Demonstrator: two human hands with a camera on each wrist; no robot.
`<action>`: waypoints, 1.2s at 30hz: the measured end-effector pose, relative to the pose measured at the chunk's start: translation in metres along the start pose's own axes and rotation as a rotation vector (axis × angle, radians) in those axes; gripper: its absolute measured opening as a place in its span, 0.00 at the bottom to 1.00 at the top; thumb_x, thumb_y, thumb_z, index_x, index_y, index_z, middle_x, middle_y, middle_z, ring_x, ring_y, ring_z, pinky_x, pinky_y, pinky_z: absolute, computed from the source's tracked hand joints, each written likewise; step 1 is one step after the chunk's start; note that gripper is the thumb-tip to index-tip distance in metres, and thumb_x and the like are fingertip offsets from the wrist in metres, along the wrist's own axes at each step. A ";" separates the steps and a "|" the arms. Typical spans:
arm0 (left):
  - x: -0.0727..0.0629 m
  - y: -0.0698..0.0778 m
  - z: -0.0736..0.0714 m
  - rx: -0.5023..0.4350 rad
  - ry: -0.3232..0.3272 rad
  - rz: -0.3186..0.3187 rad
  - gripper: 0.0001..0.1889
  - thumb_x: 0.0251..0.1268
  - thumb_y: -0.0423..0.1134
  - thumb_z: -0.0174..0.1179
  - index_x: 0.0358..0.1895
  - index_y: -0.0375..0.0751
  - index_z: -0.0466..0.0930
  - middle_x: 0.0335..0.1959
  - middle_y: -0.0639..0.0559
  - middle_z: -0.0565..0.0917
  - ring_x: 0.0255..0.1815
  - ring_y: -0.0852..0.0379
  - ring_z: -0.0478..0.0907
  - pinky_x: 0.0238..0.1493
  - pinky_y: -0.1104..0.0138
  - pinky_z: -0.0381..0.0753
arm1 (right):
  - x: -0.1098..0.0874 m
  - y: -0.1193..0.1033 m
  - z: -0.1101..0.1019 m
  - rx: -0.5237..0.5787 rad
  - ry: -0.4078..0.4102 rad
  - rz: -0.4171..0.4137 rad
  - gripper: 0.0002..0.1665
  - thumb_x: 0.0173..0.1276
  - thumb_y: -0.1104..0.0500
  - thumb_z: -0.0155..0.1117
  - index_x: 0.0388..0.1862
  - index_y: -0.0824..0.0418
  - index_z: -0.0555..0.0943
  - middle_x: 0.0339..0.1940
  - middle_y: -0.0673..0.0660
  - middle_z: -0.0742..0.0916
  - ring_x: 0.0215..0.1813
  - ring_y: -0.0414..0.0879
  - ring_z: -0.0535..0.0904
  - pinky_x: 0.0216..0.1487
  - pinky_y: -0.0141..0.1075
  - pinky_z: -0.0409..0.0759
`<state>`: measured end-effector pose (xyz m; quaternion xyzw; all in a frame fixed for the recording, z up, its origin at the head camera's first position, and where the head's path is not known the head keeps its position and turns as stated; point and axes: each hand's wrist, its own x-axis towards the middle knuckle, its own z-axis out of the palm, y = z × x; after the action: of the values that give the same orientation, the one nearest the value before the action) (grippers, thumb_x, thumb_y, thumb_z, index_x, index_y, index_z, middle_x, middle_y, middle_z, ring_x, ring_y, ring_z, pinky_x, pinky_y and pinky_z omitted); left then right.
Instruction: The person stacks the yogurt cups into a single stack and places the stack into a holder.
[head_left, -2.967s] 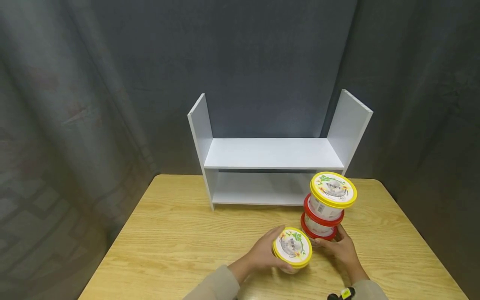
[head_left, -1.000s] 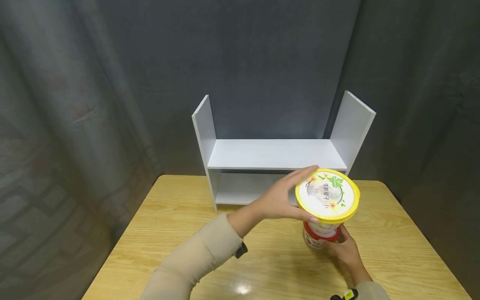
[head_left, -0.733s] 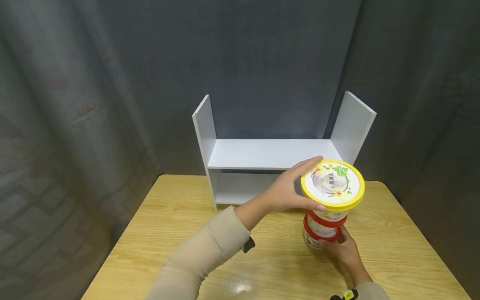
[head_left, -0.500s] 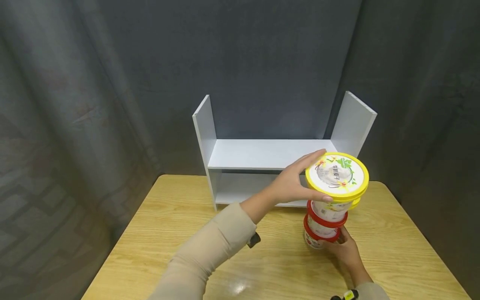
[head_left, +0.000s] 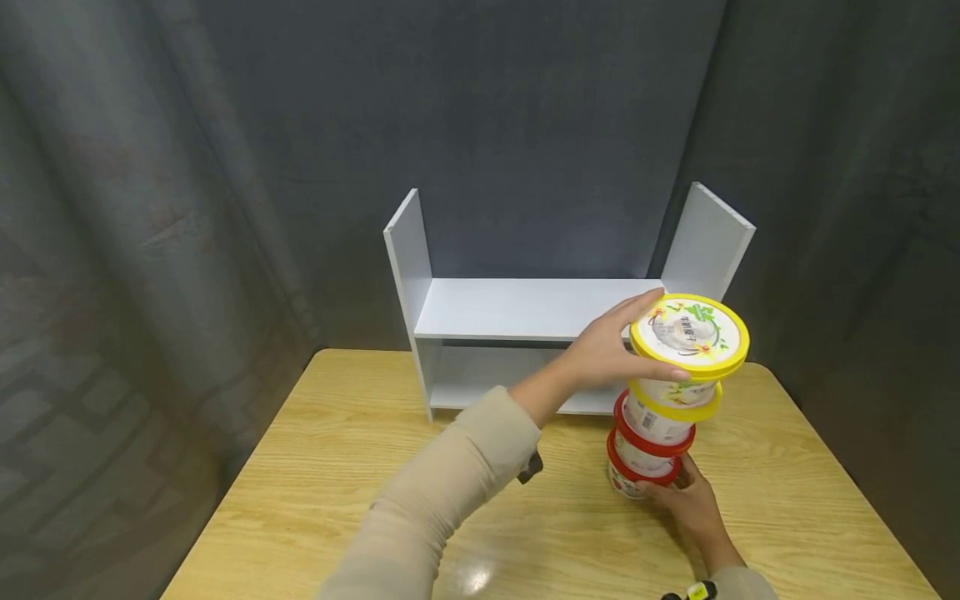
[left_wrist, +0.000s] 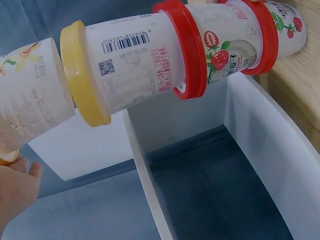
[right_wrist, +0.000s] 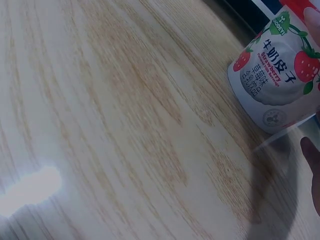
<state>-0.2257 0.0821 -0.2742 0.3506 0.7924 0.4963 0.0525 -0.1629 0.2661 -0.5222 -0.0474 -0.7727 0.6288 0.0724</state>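
A stack of tubs stands on the wooden table [head_left: 360,483] at the right. At the bottom are two red-lidded strawberry tubs [head_left: 637,461] [right_wrist: 277,85], with a yellow-lidded tub [head_left: 673,406] [left_wrist: 115,70] on top of them. My left hand [head_left: 611,354] grips another yellow-lidded tub [head_left: 690,335] [left_wrist: 30,95] by its side. It is slightly tilted right at the yellow lid below, and I cannot tell if it touches. My right hand [head_left: 686,500] curls around the bottom tub, with a fingertip [right_wrist: 312,155] beside it.
A white two-level shelf [head_left: 540,308] [left_wrist: 260,150] stands at the back of the table, just behind the stack, against a dark curtain. Both its levels hold nothing. The table's right edge lies close beyond the stack.
My left hand took the yellow-lidded tub from the table, lifted it and carried it up and to the right, to the top of the stack. My right hand stayed on the bottom tub.
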 end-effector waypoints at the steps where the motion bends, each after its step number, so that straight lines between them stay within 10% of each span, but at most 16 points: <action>1: 0.002 0.000 0.001 0.000 0.000 -0.005 0.45 0.37 0.49 0.68 0.64 0.62 0.53 0.60 0.72 0.56 0.58 0.73 0.53 0.56 0.66 0.61 | 0.000 0.000 0.000 0.016 -0.001 0.003 0.44 0.49 0.62 0.67 0.64 0.54 0.56 0.47 0.40 0.72 0.46 0.30 0.68 0.43 0.21 0.69; 36: 0.024 -0.004 0.009 0.001 -0.015 -0.082 0.45 0.39 0.47 0.67 0.65 0.61 0.51 0.61 0.68 0.56 0.58 0.68 0.56 0.53 0.68 0.64 | 0.006 -0.001 0.003 -0.001 -0.023 0.082 0.50 0.50 0.58 0.67 0.67 0.49 0.50 0.57 0.55 0.66 0.49 0.34 0.64 0.43 0.22 0.67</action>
<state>-0.2414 0.1029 -0.2755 0.3217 0.8059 0.4908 0.0784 -0.1695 0.2642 -0.5213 -0.0716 -0.7713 0.6313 0.0378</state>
